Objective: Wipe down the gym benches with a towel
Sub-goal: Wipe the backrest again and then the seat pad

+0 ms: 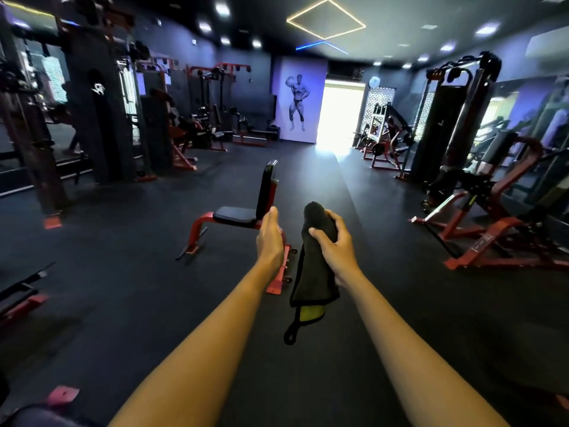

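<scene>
A red-framed gym bench [235, 216] with a black seat pad and an upright black backrest stands on the dark floor ahead of me, seen side-on. My right hand [334, 241] grips a dark towel [314, 272] in the air; the towel hangs down from my fist, with a yellow-green patch and a black loop at its lower end. My left hand [270, 238] is stretched forward beside the towel with straight fingers, holding nothing. Both hands are short of the bench and touch no part of it.
Red and black weight machines [480, 192] line the right side, cable stations [101, 118] the left. Another red frame [21, 300] pokes in at the lower left. A wide strip of dark rubber floor [308, 365] runs toward a bright doorway [341, 115].
</scene>
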`<state>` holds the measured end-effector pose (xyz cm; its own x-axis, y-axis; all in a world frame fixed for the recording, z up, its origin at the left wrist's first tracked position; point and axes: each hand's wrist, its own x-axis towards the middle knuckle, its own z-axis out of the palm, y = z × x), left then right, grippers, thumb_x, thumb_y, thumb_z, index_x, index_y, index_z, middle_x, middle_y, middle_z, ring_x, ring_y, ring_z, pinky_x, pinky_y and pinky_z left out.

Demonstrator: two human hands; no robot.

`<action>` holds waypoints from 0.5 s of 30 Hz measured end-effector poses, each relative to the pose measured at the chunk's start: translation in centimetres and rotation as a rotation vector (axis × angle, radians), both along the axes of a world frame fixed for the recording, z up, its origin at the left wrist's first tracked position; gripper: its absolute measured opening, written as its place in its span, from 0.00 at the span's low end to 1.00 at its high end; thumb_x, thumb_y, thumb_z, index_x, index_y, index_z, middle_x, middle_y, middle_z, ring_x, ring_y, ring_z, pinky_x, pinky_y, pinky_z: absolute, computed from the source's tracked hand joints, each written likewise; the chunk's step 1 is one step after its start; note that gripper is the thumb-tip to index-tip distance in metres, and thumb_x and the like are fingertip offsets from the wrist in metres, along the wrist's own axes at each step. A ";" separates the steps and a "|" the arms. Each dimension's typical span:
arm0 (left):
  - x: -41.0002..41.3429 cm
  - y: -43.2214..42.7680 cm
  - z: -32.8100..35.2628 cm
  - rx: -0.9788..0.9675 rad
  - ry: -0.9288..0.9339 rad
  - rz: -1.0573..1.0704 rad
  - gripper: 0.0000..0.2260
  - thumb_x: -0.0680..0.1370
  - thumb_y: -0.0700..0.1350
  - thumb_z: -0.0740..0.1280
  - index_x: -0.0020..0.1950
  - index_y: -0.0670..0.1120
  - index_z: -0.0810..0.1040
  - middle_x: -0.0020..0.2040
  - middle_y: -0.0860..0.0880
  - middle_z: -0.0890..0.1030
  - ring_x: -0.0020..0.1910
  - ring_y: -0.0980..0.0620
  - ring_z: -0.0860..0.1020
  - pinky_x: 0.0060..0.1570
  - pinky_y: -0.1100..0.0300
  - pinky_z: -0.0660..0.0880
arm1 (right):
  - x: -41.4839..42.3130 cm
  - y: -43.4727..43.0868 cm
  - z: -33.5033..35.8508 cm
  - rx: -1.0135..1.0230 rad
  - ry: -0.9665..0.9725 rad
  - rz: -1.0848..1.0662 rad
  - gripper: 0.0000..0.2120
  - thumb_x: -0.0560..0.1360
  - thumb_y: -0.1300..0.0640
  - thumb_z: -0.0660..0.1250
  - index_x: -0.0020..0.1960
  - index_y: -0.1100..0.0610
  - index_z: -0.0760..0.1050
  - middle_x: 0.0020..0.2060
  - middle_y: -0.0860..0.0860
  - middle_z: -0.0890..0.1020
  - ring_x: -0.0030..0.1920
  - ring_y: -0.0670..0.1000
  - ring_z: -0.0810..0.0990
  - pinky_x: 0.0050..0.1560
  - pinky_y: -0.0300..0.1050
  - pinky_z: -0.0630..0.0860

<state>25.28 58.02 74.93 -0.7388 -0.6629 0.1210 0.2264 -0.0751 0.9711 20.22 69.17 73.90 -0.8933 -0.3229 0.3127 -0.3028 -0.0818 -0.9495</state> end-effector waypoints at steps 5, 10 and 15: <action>-10.2 -5.5 -0.8 -0.008 0.022 0.019 0.23 0.82 0.56 0.50 0.74 0.48 0.64 0.72 0.45 0.66 0.71 0.48 0.65 0.62 0.58 0.60 | -10.4 -5.2 -1.1 0.034 0.012 0.014 0.19 0.76 0.57 0.68 0.63 0.43 0.68 0.59 0.53 0.77 0.55 0.55 0.79 0.51 0.52 0.81; -20.3 -12.8 0.4 -0.025 0.004 0.089 0.22 0.83 0.54 0.50 0.73 0.46 0.65 0.72 0.44 0.67 0.70 0.47 0.65 0.65 0.55 0.61 | -21.0 -11.7 -0.5 0.046 0.006 0.036 0.19 0.76 0.57 0.68 0.63 0.43 0.68 0.59 0.52 0.77 0.56 0.54 0.78 0.54 0.54 0.80; -29.5 -17.2 0.3 -0.041 -0.031 0.113 0.22 0.83 0.54 0.50 0.72 0.45 0.67 0.68 0.46 0.70 0.69 0.46 0.67 0.62 0.56 0.63 | -30.2 -16.8 -0.7 -0.009 -0.059 0.076 0.17 0.77 0.57 0.67 0.63 0.44 0.68 0.59 0.53 0.76 0.55 0.53 0.79 0.49 0.46 0.80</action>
